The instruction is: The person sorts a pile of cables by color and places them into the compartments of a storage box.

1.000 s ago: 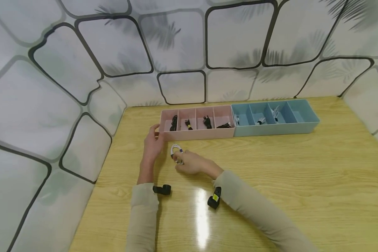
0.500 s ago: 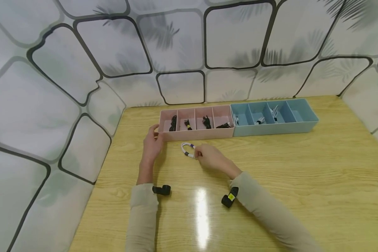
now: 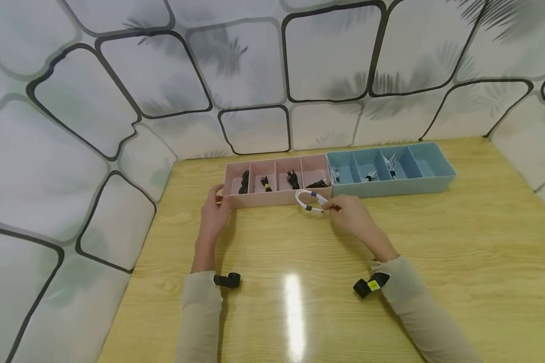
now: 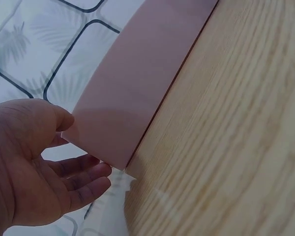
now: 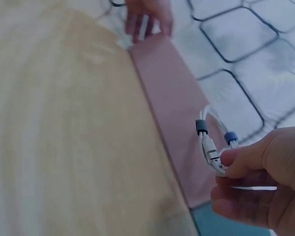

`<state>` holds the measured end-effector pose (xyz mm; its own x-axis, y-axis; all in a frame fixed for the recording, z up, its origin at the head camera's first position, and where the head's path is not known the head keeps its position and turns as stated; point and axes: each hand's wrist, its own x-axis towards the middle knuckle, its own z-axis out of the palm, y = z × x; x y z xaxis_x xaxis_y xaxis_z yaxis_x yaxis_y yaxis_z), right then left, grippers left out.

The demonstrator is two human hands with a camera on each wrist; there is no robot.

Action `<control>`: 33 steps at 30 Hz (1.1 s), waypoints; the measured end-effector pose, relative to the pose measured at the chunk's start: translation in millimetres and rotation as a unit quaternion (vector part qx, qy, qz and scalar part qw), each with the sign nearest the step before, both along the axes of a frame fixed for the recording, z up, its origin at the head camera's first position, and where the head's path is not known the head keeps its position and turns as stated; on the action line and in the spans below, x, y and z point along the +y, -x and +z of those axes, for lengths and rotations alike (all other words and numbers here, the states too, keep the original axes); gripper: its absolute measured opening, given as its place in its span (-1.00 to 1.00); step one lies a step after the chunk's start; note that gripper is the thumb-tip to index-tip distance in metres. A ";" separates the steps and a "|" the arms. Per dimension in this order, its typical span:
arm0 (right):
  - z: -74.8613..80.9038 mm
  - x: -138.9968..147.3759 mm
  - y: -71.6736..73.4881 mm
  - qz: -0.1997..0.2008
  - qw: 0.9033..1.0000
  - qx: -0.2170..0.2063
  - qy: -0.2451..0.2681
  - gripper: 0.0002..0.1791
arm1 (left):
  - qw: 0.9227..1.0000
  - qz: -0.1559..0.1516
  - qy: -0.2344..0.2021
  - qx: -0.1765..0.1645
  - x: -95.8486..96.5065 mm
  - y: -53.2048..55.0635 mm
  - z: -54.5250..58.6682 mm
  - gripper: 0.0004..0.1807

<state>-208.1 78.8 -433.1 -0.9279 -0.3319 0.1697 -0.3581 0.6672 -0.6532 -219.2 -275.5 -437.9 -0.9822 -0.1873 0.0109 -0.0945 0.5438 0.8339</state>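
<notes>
A coiled white charging cable (image 3: 302,204), bound with dark and blue ties, is pinched between the thumb and fingers of my right hand (image 3: 353,216). In the right wrist view the white cable (image 5: 206,143) shows a connector lying along its loop. It is held in front of the pink divided box (image 3: 272,200), near that box's right end. My left hand (image 3: 212,218) holds the pink box by its left front corner. In the left wrist view its thumb (image 4: 64,119) lies at the pink wall's upper edge, and the other fingers are at the end wall.
Black cables (image 3: 292,179) lie in the pink box's compartments. A teal divided box (image 3: 392,188) adjoins it on the right, with white cables (image 3: 370,176) in several compartments. Both boxes stand on the wooden table (image 3: 263,282) before a patterned wall backdrop (image 3: 254,65).
My right hand has carried the white cable rightward and up from beside my left hand to the front of the pink box's right part. My left hand stays at the corner; the view shifts slightly.
</notes>
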 end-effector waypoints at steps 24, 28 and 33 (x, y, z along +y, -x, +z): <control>5.7 113.3 13.6 -0.342 0.877 -0.014 0.339 -0.76 | 1.000 0.010 0.014 -0.003 -32.4 -23.0 7.3 -0.50; 7.6 117.4 16.1 -0.330 0.832 -0.030 0.445 -0.84 | 1.000 0.014 0.022 0.003 -35.0 -23.8 7.1 -0.49; 10.3 120.8 13.9 -0.328 0.795 -0.036 0.510 -0.88 | 0.999 0.014 0.033 0.003 -37.4 -26.9 8.2 -0.49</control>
<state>-222.0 199.6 -422.8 -0.8644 0.5023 -0.0210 -0.0890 -0.1939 -0.9770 -192.3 -312.9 -429.7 -0.9763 -0.2144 0.0299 -0.1061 0.5942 0.7973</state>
